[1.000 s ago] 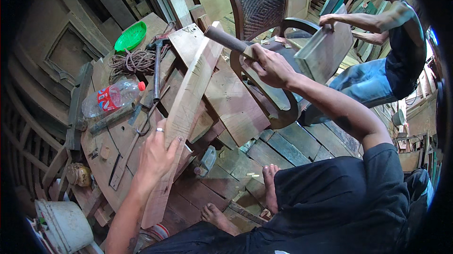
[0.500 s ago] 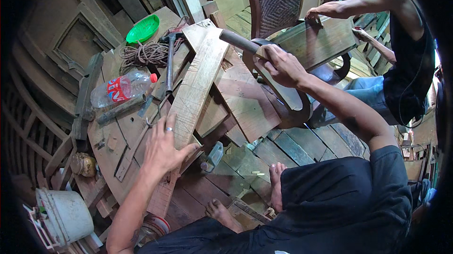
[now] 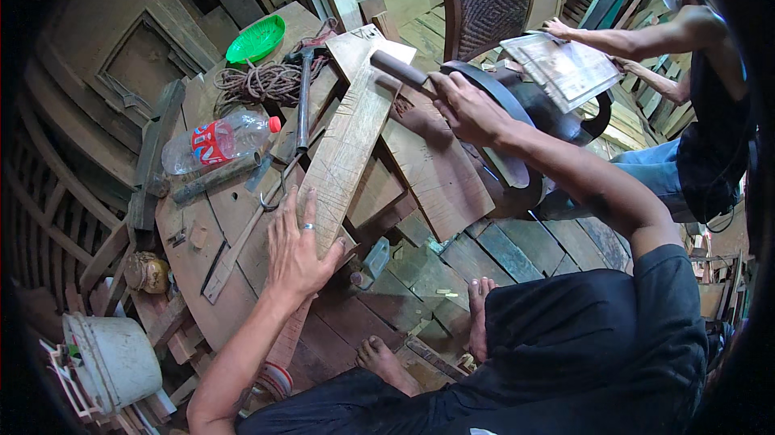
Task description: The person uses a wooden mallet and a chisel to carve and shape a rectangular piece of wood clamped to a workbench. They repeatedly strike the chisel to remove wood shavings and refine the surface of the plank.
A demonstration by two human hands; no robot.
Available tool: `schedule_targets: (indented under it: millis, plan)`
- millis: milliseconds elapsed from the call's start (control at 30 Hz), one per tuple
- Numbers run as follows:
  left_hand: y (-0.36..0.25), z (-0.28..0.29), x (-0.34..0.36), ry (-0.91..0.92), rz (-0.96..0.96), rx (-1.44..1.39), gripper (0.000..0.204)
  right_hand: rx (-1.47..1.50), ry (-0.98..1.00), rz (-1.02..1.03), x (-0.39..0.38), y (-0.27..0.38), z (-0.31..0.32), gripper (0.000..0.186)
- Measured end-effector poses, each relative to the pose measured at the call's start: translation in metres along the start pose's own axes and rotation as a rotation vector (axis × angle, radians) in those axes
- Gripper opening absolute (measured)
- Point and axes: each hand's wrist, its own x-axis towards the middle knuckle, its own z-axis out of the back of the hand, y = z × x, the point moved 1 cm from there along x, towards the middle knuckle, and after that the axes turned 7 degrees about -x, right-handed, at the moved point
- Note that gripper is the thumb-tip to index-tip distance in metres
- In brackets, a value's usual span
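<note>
My left hand (image 3: 299, 249), a ring on one finger, lies flat with fingers spread on the near end of a long pale plank (image 3: 355, 132) scored with lines. My right hand (image 3: 467, 108) is closed round a dark, round stick-like wooden piece (image 3: 397, 67). Its free end points left, above the far part of the plank. Whether it touches the plank, I cannot tell. Under the plank lies a wider reddish board (image 3: 440, 168). A hammer (image 3: 303, 104) rests left of the plank, near a metal hook (image 3: 273, 197).
On the worktable stand a plastic bottle (image 3: 218, 142), coiled rope (image 3: 266, 84) and a green basket (image 3: 257, 37). A white bucket (image 3: 113, 358) is at lower left. At right, a co-worker (image 3: 694, 96) holds a wooden panel (image 3: 565, 71) beside a woven-back chair (image 3: 488, 11).
My right hand and the stick have shifted slightly left and down relative to the plank. The co-worker's panel has tilted and turned, showing a paler face. My left hand stays on the plank.
</note>
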Motion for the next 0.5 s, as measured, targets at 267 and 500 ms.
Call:
schedule_targets:
  millis: [267, 500]
  plan:
    - [0.001, -0.001, -0.001, -0.049, -0.047, -0.022, 0.099, -0.148, 0.162, -0.023, 0.013, 0.002, -0.006, 0.061]
    - [0.004, -0.002, -0.003, -0.054, -0.04, -0.027, 0.097, -0.319, 0.101, 0.303, 0.011, 0.008, -0.025, 0.061]
